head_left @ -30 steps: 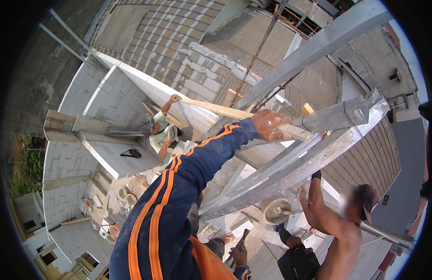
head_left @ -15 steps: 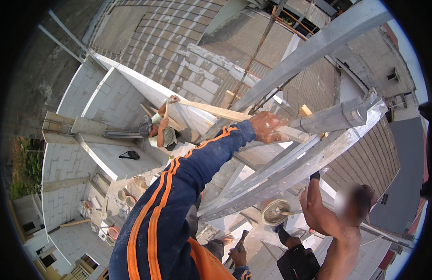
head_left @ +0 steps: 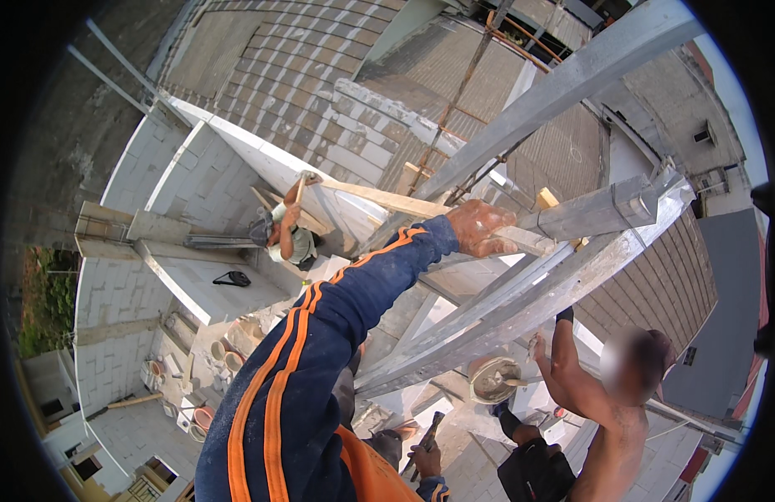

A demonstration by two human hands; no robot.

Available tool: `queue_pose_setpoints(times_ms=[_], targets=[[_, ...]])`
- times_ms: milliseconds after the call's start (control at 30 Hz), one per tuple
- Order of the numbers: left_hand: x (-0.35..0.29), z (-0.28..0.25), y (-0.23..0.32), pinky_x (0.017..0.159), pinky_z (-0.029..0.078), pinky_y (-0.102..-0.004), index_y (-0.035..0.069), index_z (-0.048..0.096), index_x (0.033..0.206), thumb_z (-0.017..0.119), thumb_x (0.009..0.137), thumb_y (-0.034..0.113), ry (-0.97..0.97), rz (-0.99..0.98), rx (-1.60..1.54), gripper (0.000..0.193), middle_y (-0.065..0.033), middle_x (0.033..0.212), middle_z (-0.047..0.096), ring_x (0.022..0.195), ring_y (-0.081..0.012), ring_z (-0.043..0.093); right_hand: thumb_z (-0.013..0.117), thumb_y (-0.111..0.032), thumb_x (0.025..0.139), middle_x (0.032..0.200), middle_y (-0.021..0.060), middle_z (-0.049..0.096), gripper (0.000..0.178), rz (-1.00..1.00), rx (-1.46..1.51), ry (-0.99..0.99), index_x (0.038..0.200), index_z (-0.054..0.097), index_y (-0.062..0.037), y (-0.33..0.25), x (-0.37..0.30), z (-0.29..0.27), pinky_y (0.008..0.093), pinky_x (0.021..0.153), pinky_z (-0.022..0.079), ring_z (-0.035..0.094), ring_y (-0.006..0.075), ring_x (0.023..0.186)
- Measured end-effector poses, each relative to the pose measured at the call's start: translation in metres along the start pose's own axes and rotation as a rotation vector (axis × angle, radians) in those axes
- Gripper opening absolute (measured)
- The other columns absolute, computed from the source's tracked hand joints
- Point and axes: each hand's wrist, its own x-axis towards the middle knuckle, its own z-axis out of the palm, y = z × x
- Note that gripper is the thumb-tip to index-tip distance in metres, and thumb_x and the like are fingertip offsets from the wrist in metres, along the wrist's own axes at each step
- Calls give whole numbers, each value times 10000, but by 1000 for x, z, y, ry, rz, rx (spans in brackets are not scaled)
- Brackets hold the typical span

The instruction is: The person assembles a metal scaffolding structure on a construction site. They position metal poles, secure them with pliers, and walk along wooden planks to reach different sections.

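Note:
My left arm, in a dark blue sleeve with orange stripes, reaches up and across the middle. My left hand (head_left: 484, 227) is closed around a long wooden batten (head_left: 387, 199) near its right end. That end lies beside grey metal beams (head_left: 588, 216) tied together with wire. At the batten's far left end, a co-worker's hand (head_left: 309, 178) is on the wood. Low in the middle, my right hand (head_left: 426, 460) grips a hammer (head_left: 433, 431), its dark head pointing up and away from the beams.
A co-worker (head_left: 605, 418) stands at the right, one arm raised toward the long steel beam (head_left: 521, 314). Below the beam sits a bucket of mortar (head_left: 493, 379). Another co-worker (head_left: 287, 236) is beside the pale block wall (head_left: 203, 167). A large slanting beam (head_left: 563, 88) crosses the upper right.
Both my hands keep their places and their holds. The right co-worker's lower hand has risen slightly, and the far co-worker's head and arm have shifted a little.

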Motion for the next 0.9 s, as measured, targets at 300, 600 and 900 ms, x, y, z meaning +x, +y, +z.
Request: queue_pose_setpoints(times_ms=[300,600,900], targets=[[0,-2,1,746,543,-478,18,652,1008,412,911,693,1,-4,-9,723,-197,910,671,875,-390,671,610,-22,794,705,117,644,143,-6,27,-1,904,537,34,6,3,1,339,531,512,643,199,578],[0,-2,2,751,543,-473,20,651,1003,393,913,704,-24,-8,14,737,-202,888,666,867,-386,672,592,-15,810,710,120,644,147,-14,13,-19,931,539,50,3,4,1,330,526,509,645,198,585],[0,2,-1,772,537,-487,2,648,1025,408,916,689,27,30,3,735,-224,924,665,898,-406,662,613,0,798,744,127,647,174,0,42,-27,946,536,48,-2,3,-1,330,534,523,663,207,604]])
